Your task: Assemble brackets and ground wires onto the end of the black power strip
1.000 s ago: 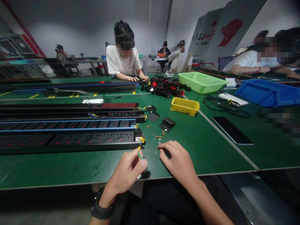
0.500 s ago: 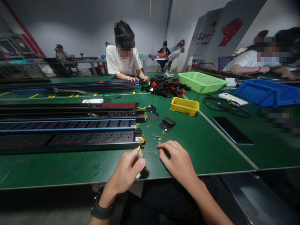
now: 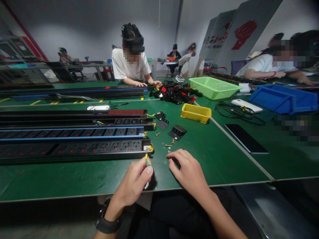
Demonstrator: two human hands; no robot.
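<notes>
My left hand (image 3: 136, 177) is closed, pinching a green-and-yellow wire (image 3: 148, 162) whose metal ring terminal points up beside the end of the nearest power strip (image 3: 124, 147). A white object (image 3: 146, 186) shows partly beneath that hand. My right hand (image 3: 188, 167) rests on the table with thumb and forefinger bent towards each other. At their tips is a tiny brass-coloured piece, too small to name. Just beyond the right fingers lie brass-coloured screws (image 3: 168, 145) and a small clear washer. A black end bracket (image 3: 177, 132) lies farther back.
More power strips (image 3: 124, 132) lie parallel on the left of the green table (image 3: 199, 142). A yellow bin (image 3: 196, 113), a green basket (image 3: 214, 88), a blue bin (image 3: 284, 99) and a black phone (image 3: 245, 137) are to the right. Across the table, a person (image 3: 131, 63) works beside piled black parts (image 3: 174, 93).
The wire in my left hand has shifted slightly left, its terminal now more upright. My right hand stays almost in place at the small piece.
</notes>
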